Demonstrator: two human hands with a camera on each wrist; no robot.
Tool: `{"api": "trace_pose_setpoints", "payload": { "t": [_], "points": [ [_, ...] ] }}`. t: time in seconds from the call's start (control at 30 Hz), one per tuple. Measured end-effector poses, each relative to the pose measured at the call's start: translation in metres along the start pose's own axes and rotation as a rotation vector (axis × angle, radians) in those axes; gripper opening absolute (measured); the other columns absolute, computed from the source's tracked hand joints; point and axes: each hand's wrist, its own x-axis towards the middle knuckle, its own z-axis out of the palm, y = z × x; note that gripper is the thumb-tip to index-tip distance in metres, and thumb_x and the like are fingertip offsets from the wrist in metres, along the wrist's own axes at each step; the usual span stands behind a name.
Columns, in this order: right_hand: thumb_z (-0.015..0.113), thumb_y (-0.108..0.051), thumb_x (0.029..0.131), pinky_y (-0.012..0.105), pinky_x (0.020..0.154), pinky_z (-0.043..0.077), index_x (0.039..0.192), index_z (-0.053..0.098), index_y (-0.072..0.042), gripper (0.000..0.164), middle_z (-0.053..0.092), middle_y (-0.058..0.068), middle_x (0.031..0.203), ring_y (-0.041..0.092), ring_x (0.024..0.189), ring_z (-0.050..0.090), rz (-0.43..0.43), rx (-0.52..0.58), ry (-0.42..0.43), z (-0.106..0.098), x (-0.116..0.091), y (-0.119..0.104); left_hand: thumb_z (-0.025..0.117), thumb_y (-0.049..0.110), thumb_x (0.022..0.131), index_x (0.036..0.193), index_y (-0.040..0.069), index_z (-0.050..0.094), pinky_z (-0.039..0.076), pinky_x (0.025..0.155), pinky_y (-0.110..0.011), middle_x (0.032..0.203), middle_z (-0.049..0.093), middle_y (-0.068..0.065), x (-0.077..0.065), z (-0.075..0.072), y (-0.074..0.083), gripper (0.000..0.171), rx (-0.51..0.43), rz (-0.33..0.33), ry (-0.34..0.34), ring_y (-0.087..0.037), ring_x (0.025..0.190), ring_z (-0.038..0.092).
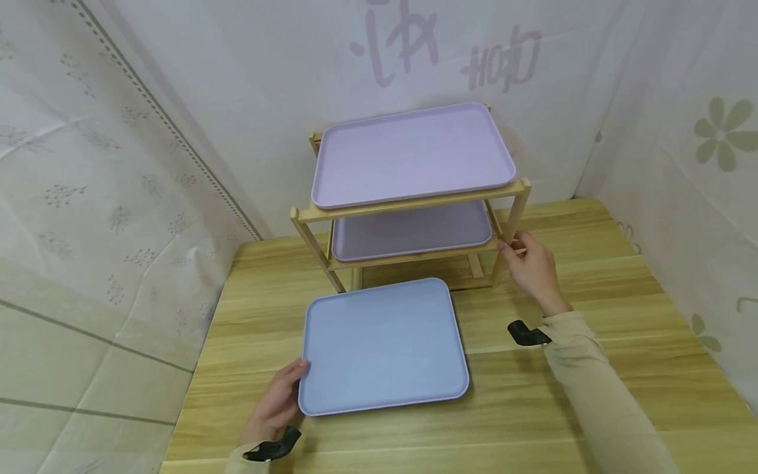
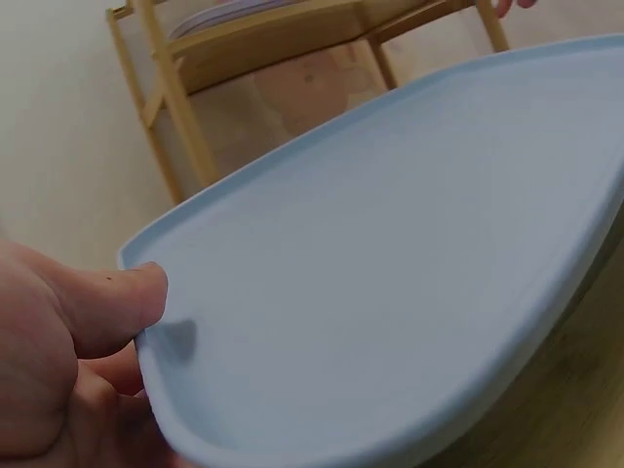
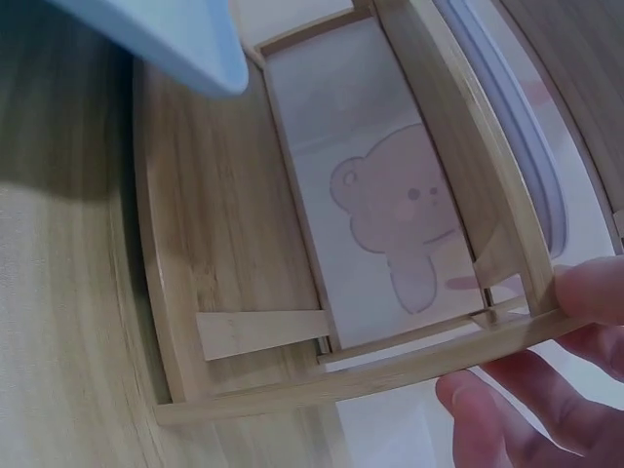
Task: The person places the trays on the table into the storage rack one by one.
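My left hand (image 1: 277, 403) grips a light blue rectangular tray (image 1: 381, 345) by its left edge. The thumb lies over the rim and the other fingers are underneath. In the left wrist view the tray (image 2: 351, 263) is tilted above the table. Behind it stands a tiered wooden rack (image 1: 515, 214) bearing two lilac trays, one on the top tier (image 1: 411, 155) and one on the tier below (image 1: 408, 232). My right hand (image 1: 533, 270) holds the rack's right front post, thumb on one side and fingers on the other, as the right wrist view shows.
The rack's lowest level (image 3: 234, 205) shows bare wood slats near the table. Under everything is a wood-grain table (image 1: 592, 316). Patterned cloth (image 1: 266, 72) hangs behind the table and on both sides. A black strap piece (image 1: 527, 333) sits at each wrist.
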Motion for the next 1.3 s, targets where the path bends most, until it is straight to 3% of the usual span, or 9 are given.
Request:
{"api": "trace_pose_setpoints", "payload": {
  "t": [0.3, 0.53, 0.73, 0.8, 1.03, 1.17, 1.3],
  "points": [
    [0.055, -0.030, 0.098, 0.025, 0.052, 0.049, 0.114, 0.059, 0.002, 0.036, 0.066, 0.028, 0.108, 0.039, 0.081, 0.070, 0.018, 0.002, -0.057, -0.006, 0.003, -0.001, 0.034, 0.028, 0.106, 0.116, 0.026, 0.057, 0.051, 0.091, -0.031, 0.108, 0.065, 0.009, 0.006, 0.016, 0.000, 0.025, -0.019, -0.050, -0.048, -0.007, 0.103, 0.061],
    [0.054, -0.030, 0.098, 0.022, 0.047, 0.048, 0.111, 0.059, 0.001, 0.034, 0.066, 0.028, 0.108, 0.008, 0.063, 0.064, 0.032, 0.001, -0.110, -0.011, 0.005, -0.004, 0.032, 0.025, 0.107, 0.118, 0.024, 0.056, 0.052, 0.090, -0.031, 0.108, 0.066, 0.007, 0.013, 0.025, 0.000, 0.026, -0.060, -0.052, -0.098, -0.007, 0.102, 0.062],
    [0.053, -0.031, 0.098, 0.021, 0.048, 0.049, 0.110, 0.059, 0.001, 0.034, 0.065, 0.029, 0.108, 0.036, 0.075, 0.070, 0.026, 0.008, -0.115, -0.011, 0.005, -0.003, 0.029, 0.022, 0.107, 0.118, 0.022, 0.059, 0.055, 0.086, -0.029, 0.108, 0.068, 0.006, 0.020, 0.034, -0.002, 0.031, -0.122, -0.027, -0.174, -0.007, 0.100, 0.064],
    [0.053, -0.031, 0.098, 0.022, 0.048, 0.049, 0.109, 0.058, 0.001, 0.035, 0.065, 0.029, 0.108, 0.038, 0.077, 0.070, 0.027, 0.011, -0.118, -0.011, 0.005, -0.002, 0.029, 0.021, 0.107, 0.119, 0.022, 0.058, 0.055, 0.087, -0.029, 0.108, 0.068, 0.006, 0.023, 0.037, -0.003, 0.031, -0.131, -0.024, -0.181, -0.007, 0.101, 0.065],
    [0.053, -0.031, 0.098, 0.027, 0.050, 0.051, 0.110, 0.058, 0.000, 0.033, 0.066, 0.027, 0.107, 0.023, 0.070, 0.069, 0.032, 0.001, -0.118, -0.010, 0.006, 0.000, 0.033, 0.025, 0.107, 0.129, 0.012, 0.048, 0.054, 0.087, -0.029, 0.107, 0.067, 0.006, 0.033, 0.048, -0.005, 0.030, -0.078, -0.049, -0.105, -0.007, 0.101, 0.064],
    [0.054, -0.031, 0.098, 0.028, 0.050, 0.052, 0.111, 0.058, -0.001, 0.033, 0.066, 0.026, 0.107, 0.028, 0.071, 0.070, 0.032, 0.000, -0.117, -0.009, 0.007, 0.000, 0.034, 0.027, 0.106, 0.144, -0.003, 0.028, 0.053, 0.089, -0.029, 0.108, 0.065, 0.007, 0.039, 0.053, -0.004, 0.049, -0.047, -0.066, -0.062, -0.006, 0.103, 0.062],
    [0.053, -0.031, 0.098, 0.027, 0.051, 0.052, 0.110, 0.057, 0.000, 0.034, 0.065, 0.027, 0.108, 0.032, 0.074, 0.070, 0.044, 0.009, -0.132, -0.009, 0.005, -0.001, 0.034, 0.028, 0.106, 0.149, -0.008, 0.015, 0.053, 0.089, -0.028, 0.109, 0.064, 0.007, 0.044, 0.054, -0.003, 0.059, -0.034, -0.073, -0.039, -0.006, 0.103, 0.062]
  ]
}}
